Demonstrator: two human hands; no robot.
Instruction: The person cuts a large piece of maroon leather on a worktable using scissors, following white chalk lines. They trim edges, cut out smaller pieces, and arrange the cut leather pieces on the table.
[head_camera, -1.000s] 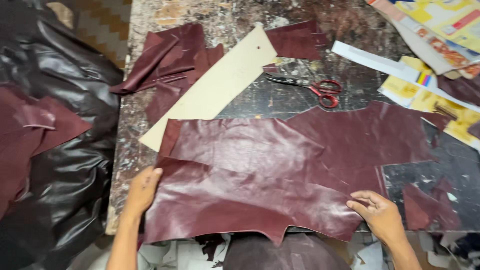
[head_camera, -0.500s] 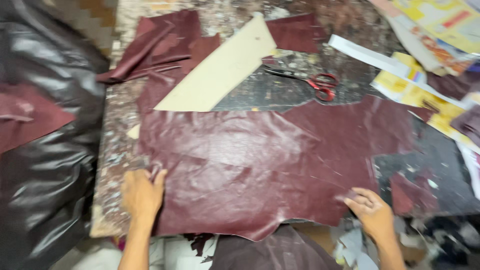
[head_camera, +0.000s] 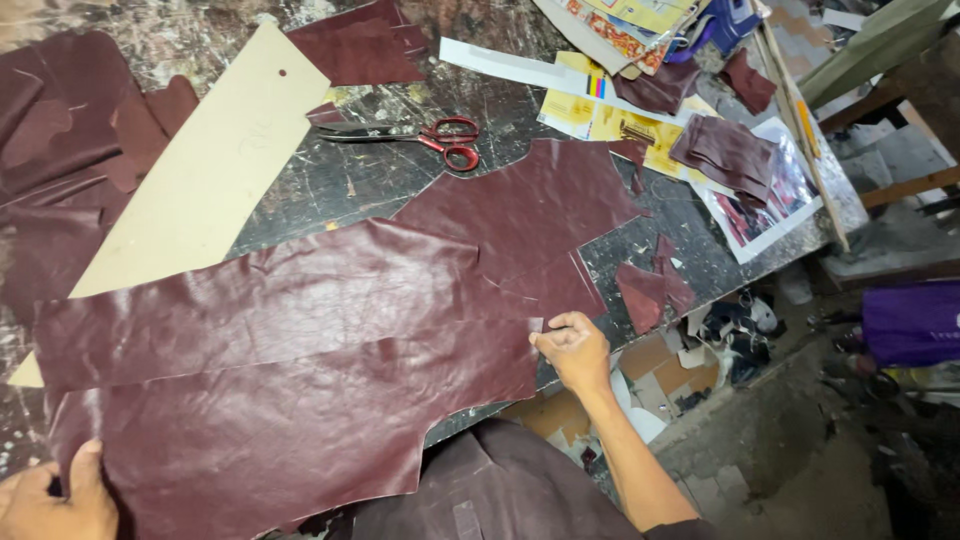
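Across the dark scratched surface (head_camera: 400, 190) a maroon leather sheet (head_camera: 300, 370) is spread flat; its near-left edge is pinched by the left hand (head_camera: 55, 495), its right corner by the right hand (head_camera: 572, 348). Red-handled scissors (head_camera: 420, 135) are seen beyond.

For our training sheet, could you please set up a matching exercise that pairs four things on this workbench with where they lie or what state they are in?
Things:
1. scissors
2. leather sheet
3. cardboard pattern
4. small folded leather piece

Places or states:
A. lies on printed papers near the bench's far right corner
B. held at two edges, by the left hand and the right hand
C. red handles, lying beyond the big sheet
D. pale tan, partly tucked under the big sheet

Pairs: 1-C, 2-B, 3-D, 4-A
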